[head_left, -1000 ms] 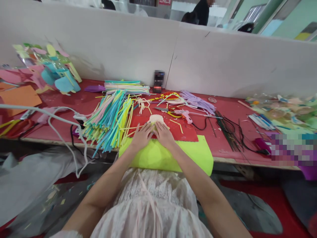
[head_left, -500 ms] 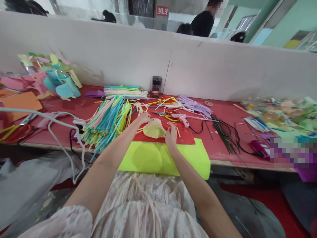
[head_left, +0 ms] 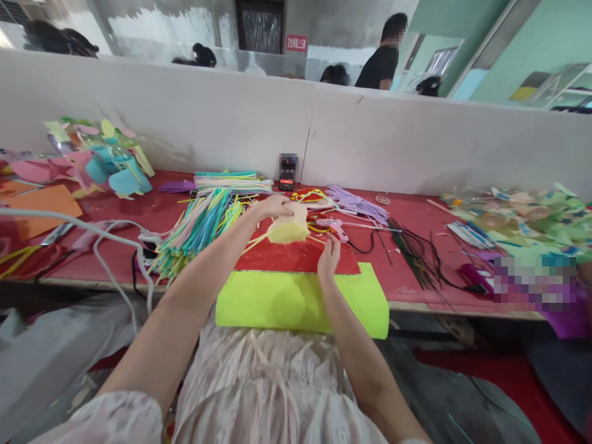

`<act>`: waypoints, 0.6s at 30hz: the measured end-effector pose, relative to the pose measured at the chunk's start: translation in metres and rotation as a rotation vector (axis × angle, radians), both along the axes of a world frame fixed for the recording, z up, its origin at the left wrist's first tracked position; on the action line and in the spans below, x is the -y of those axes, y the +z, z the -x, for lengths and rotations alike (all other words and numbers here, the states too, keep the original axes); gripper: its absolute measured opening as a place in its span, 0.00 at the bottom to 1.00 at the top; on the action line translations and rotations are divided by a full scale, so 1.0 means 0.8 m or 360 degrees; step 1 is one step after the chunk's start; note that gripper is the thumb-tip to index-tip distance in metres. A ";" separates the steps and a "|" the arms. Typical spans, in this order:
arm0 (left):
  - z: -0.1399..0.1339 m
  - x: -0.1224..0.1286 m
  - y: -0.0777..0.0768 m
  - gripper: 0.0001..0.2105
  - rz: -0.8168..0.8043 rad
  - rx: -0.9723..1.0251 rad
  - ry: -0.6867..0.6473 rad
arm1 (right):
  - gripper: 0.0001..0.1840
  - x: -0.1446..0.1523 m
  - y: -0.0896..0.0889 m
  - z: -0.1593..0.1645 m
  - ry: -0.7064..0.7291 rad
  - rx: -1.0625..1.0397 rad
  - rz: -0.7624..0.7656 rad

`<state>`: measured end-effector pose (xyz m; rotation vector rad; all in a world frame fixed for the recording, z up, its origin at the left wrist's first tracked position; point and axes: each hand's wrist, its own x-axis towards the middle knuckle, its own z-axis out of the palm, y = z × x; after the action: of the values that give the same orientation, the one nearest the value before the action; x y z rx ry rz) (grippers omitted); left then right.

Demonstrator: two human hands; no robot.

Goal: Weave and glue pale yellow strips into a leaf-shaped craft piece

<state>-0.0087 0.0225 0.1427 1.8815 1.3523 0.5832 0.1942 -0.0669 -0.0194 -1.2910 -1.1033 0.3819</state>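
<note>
My left hand [head_left: 276,207] pinches the top of a craft piece [head_left: 287,232] with a cream upper part and a fuzzy pale yellow lower part. Thin yellow pipe cleaners stick out from its sides. The piece is over a red board [head_left: 277,256], and my left fingertips are partly hidden behind it. Just to the right, my right hand [head_left: 328,254] is upright with fingers loosely parted, apart from the piece and near a pipe cleaner's end. Beyond that hand lies a pink glue gun [head_left: 333,228].
A yellow-green sheet [head_left: 268,302] hangs over the table's front edge. Bundled pipe cleaners [head_left: 203,228] lie left, lilac ones [head_left: 358,203] at the back. Dark stems [head_left: 409,256] and a glue gun cord are on the right. A white cable [head_left: 83,216] crosses the left side.
My left hand has tipped the craft piece up, so more of its cream part shows. My right hand has moved away from its right edge. The head view has tilted up slightly.
</note>
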 end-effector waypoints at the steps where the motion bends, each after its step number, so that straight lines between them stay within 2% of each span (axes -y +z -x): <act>1: 0.002 0.001 0.015 0.14 -0.0034 0.0100 0.0025 | 0.28 -0.002 -0.001 -0.003 -0.0004 -0.0033 -0.0005; 3: 0.005 0.004 0.041 0.12 -0.0120 0.0339 0.0113 | 0.30 -0.005 -0.001 -0.006 0.0033 -0.0085 -0.0007; 5: 0.009 0.009 0.059 0.12 -0.0196 0.0612 0.0221 | 0.32 -0.005 0.001 -0.004 0.0133 -0.0127 0.0003; 8: 0.012 0.021 0.063 0.14 -0.0236 0.0991 0.0356 | 0.37 0.000 0.015 0.004 0.0394 -0.0177 0.0049; 10: 0.015 0.029 0.051 0.16 -0.0213 0.1186 0.0432 | 0.38 0.000 0.029 0.009 0.0614 -0.0199 0.0094; 13: 0.017 0.039 0.019 0.18 -0.0154 0.1403 0.0543 | 0.38 -0.012 0.055 0.016 0.0881 -0.0221 0.0159; 15: 0.018 0.044 -0.005 0.19 -0.0125 0.1516 0.0605 | 0.38 -0.026 0.071 0.021 0.0964 -0.0235 0.0202; 18: 0.016 0.050 -0.033 0.21 -0.0079 0.1632 0.0659 | 0.32 -0.047 0.089 0.026 0.0991 -0.0226 0.0244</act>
<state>-0.0215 -0.0178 0.1160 1.0070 0.9824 1.5295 0.1733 -0.0293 0.0518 -1.0074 -1.3600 1.0221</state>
